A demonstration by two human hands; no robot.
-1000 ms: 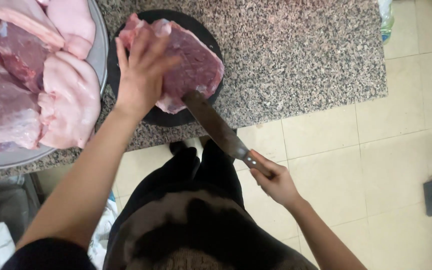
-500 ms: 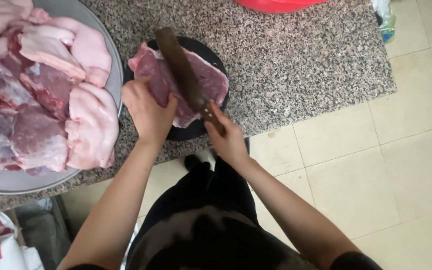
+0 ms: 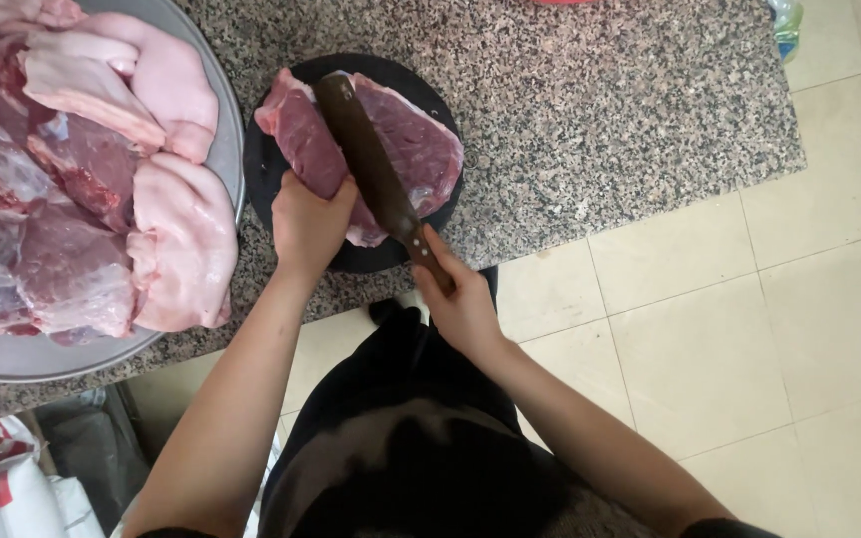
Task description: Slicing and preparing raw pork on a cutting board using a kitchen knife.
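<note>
On the round black cutting board point(image 3: 281, 189), her left hand point(image 3: 311, 221) clamps the red raw meat slab point(image 3: 411, 139); her right hand point(image 3: 460, 299) grips the long dark-bladed knife point(image 3: 366, 164) laid across it.

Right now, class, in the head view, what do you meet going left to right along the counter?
Metal tray of raw meat → left hand → knife on the meat slab → bare granite counter

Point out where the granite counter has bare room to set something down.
The speckled granite counter is bare right of the round black cutting board, out to its edge. Leftward it is crowded: large metal tray of raw meat beside the board, where the left hand grips the red meat slab.
</note>
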